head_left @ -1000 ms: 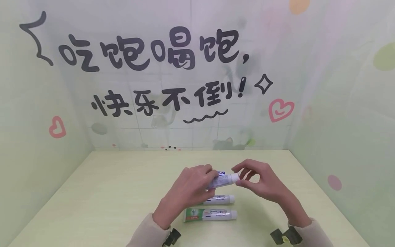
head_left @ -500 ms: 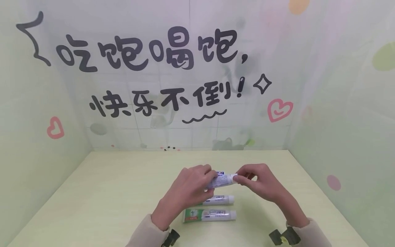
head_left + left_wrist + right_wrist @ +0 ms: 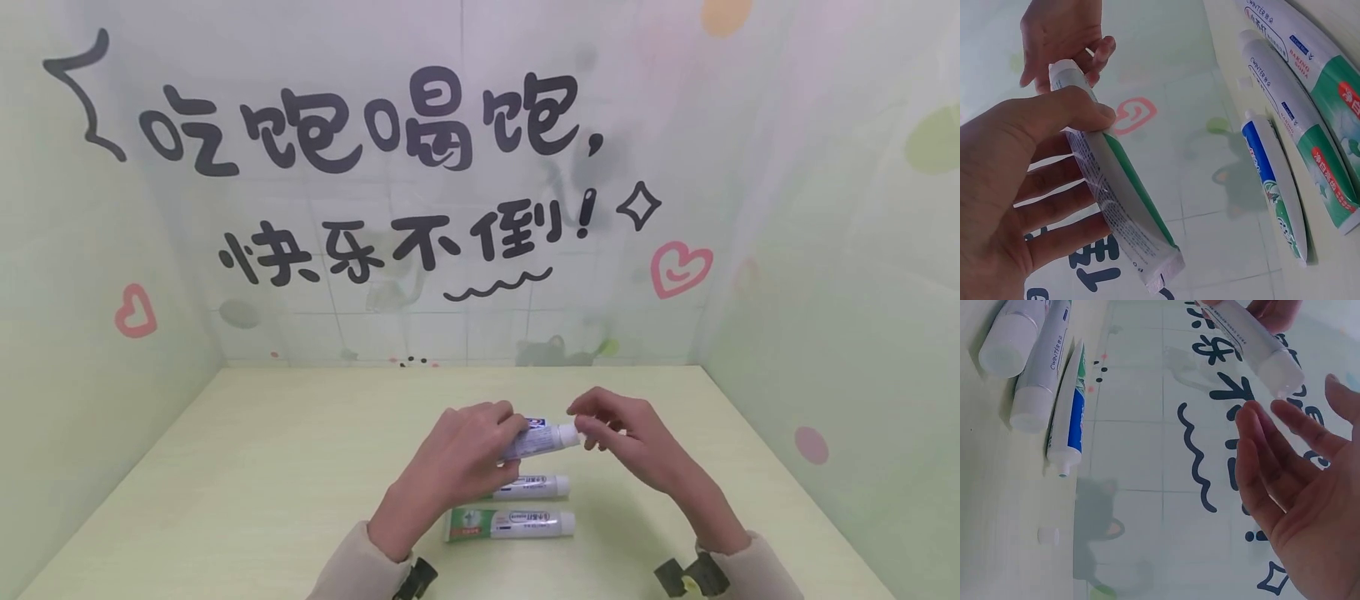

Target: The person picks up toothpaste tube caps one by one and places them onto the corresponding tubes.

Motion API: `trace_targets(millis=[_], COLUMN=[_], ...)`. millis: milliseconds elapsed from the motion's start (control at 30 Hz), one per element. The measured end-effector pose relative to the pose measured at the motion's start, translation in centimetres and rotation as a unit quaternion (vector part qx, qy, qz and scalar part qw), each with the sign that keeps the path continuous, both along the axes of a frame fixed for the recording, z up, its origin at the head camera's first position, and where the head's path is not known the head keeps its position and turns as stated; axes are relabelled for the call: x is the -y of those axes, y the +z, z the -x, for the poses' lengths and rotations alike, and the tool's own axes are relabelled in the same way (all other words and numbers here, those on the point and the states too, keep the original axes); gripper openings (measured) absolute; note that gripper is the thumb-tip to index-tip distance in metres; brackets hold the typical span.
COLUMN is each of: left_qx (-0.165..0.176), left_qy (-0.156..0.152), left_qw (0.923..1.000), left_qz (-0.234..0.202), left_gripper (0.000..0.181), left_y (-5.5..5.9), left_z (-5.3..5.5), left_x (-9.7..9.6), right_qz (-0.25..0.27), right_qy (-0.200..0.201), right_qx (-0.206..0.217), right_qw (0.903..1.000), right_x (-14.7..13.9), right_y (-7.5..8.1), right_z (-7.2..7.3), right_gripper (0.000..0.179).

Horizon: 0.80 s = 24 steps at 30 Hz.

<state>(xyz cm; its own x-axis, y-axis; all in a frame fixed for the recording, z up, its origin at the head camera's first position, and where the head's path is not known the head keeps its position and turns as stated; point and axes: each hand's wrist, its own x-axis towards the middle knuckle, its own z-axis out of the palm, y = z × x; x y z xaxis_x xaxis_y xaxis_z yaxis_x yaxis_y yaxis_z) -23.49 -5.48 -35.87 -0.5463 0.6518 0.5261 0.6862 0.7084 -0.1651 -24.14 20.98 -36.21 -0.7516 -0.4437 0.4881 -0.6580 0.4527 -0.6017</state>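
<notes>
My left hand [image 3: 461, 446] grips a white toothpaste tube [image 3: 1122, 194] with a green stripe, thumb on top and fingers beneath. Its white cap [image 3: 1285, 375] is on and points at my right hand [image 3: 1304, 469]. The right hand's fingers are loosely bent and hold nothing, with the fingertips close to the cap end. Two larger green-and-white toothpaste tubes, a near one [image 3: 517, 523] and a middle one [image 3: 1300, 128], lie side by side on the table with their caps on. Beyond them lies a smaller blue-and-green toothpaste tube [image 3: 1272, 181] with a bare nozzle.
A small loose white cap [image 3: 1049, 535] rests on the pale wooden table [image 3: 262, 467], off the nozzle end of the small tube. Printed curtains [image 3: 360, 333] with lettering and hearts stand round the back and sides of the table.
My right hand's fingers closed in on the held tube's cap, then moved back slightly and loosened. The left hand and its tube have stayed nearly still.
</notes>
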Motion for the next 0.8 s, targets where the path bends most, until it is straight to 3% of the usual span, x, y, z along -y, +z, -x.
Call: trace_targets(millis=[233,800], left_qx=[0.015,-0.009], left_qy=[0.009,0.002], left_qw=[0.9998,0.9999], left_qz=[0.002,-0.007], left_gripper=[0.029,0.027], left_y=[-0.21,-0.13], left_z=[0.25,0.10], left_x=[0.14,0.27], right_qz=[0.006,0.004], right_qy=[0.050,0.039], right_qx=[-0.026,-0.065], right_qw=[0.9984,0.9971], right_x=[-0.11,0.05], right_y=[-0.03,-0.20], right_z=[-0.01,0.18], right_gripper=[0.029,0.022])
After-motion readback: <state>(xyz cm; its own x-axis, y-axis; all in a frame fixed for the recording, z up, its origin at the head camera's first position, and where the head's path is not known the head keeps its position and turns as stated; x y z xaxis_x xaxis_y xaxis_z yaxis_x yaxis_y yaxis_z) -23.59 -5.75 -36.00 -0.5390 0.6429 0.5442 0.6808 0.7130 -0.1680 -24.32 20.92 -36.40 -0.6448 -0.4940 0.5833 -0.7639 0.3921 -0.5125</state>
